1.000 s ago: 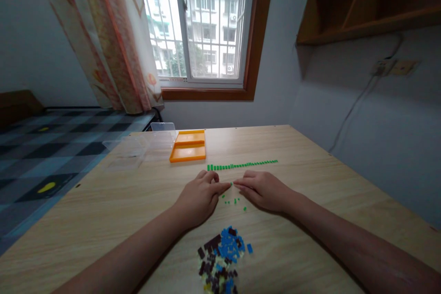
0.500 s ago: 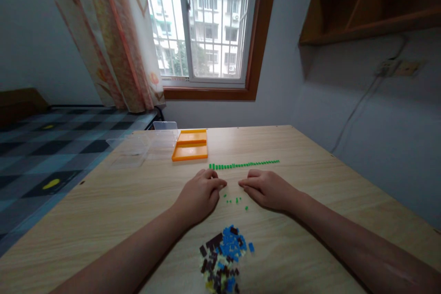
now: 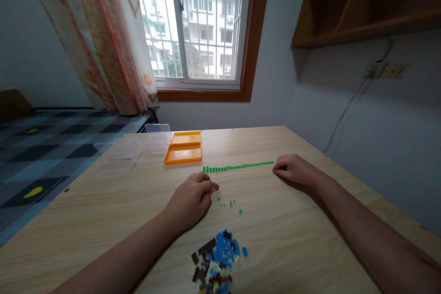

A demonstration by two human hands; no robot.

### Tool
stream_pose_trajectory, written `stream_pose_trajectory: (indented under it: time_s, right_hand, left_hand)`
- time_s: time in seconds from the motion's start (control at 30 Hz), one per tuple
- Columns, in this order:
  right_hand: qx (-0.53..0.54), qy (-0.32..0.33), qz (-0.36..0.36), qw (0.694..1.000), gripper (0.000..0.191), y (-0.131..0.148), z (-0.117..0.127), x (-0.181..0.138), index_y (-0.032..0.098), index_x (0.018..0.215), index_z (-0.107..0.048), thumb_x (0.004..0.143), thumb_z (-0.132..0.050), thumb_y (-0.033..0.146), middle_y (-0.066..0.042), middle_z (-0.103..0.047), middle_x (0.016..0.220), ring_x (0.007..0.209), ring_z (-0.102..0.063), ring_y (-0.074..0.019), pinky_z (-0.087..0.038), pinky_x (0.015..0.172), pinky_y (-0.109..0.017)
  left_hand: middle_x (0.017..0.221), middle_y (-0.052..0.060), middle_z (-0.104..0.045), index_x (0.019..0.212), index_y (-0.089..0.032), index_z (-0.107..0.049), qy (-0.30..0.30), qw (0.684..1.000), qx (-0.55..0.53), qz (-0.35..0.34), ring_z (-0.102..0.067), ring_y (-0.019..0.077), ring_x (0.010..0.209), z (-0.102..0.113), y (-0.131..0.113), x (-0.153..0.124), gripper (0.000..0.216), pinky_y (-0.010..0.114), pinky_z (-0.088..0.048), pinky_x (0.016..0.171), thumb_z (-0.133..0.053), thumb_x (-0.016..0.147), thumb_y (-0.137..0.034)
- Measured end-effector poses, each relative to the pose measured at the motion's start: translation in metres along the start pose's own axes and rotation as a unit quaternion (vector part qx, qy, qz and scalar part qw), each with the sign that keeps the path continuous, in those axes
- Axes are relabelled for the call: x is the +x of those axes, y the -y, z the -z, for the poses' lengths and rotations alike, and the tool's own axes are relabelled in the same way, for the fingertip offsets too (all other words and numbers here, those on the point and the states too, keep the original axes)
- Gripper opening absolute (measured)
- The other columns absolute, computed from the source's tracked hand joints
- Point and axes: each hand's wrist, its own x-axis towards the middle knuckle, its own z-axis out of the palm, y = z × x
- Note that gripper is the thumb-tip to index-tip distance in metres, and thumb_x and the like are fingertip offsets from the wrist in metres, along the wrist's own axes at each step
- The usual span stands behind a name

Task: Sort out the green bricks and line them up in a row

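A row of small green bricks (image 3: 237, 166) runs across the table, with larger pieces at its left end and smaller ones to the right. My right hand (image 3: 296, 168) is at the row's right end, fingertips pinched together on the table; whatever is between them is too small or hidden. Just below the row's left end rests my left hand (image 3: 191, 197), its index finger stretched out to the right and no piece visible in it. Several loose green bricks (image 3: 230, 203) lie scattered to the right of that hand.
A pile of blue bricks (image 3: 225, 248), dark brown bricks (image 3: 206, 248) and pale pieces lies near me. Farther back left are an orange two-part tray (image 3: 184, 154) and clear plastic boxes (image 3: 119, 158). A wall is on the right, a bed (image 3: 69, 147) on the left.
My right hand has moved right and away from me, from above the loose green bricks to the row's right end. My left hand stays in about the same place; the view has shifted slightly.
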Motion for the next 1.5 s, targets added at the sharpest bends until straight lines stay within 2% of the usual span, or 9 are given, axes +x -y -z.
stream_pose_trajectory:
  time_s: [0.17, 0.3, 0.57, 1.5]
  right_hand:
    - [-0.031, -0.039, -0.050, 0.997, 0.020, -0.029, -0.002, 0.000, 0.018, 0.085, -0.079, 0.087, -0.060, 0.024, -0.006, -0.074, 0.084, 0.077, -0.066, -0.0180, -0.046, 0.072, -0.028]
    - [-0.026, -0.080, -0.067, 0.994, 0.021, -0.038, -0.010, 0.002, 0.018, 0.088, -0.079, 0.089, -0.060, 0.027, -0.007, -0.075, 0.089, 0.082, -0.067, -0.0193, -0.047, 0.076, -0.029]
    - [-0.027, -0.104, -0.069, 0.992, 0.019, -0.041, -0.018, 0.009, 0.019, 0.089, -0.079, 0.089, -0.061, 0.026, -0.006, -0.075, 0.088, 0.081, -0.067, -0.0187, -0.048, 0.076, -0.028]
    - [0.003, -0.113, -0.049, 0.992, 0.019, -0.044, -0.019, 0.007, 0.021, 0.091, -0.080, 0.090, -0.062, 0.027, -0.006, -0.075, 0.089, 0.083, -0.068, -0.0193, -0.049, 0.077, -0.029]
  left_hand:
    - [0.105, 0.008, -0.065, 0.101, -0.022, -0.074, 0.002, 1.000, 0.004, -0.002, -0.060, 0.0236, 0.099, 0.001, 0.000, 0.000, 0.031, 0.039, -0.051, 0.091, -0.049, 0.087, -0.011]
    - [0.106, 0.007, -0.065, 0.101, -0.022, -0.074, 0.005, 1.000, 0.004, 0.001, -0.060, 0.0235, 0.101, 0.001, 0.001, 0.001, 0.032, 0.039, -0.050, 0.091, -0.048, 0.086, -0.009]
    - [0.106, 0.006, -0.065, 0.100, -0.023, -0.074, 0.009, 1.000, 0.007, 0.005, -0.060, 0.0237, 0.101, -0.001, 0.002, 0.002, 0.032, 0.040, -0.050, 0.092, -0.050, 0.085, -0.009]
    - [0.104, 0.007, -0.065, 0.100, -0.022, -0.074, 0.005, 1.000, 0.007, -0.005, -0.060, 0.0233, 0.099, -0.001, 0.002, 0.001, 0.030, 0.040, -0.050, 0.090, -0.049, 0.088, -0.012]
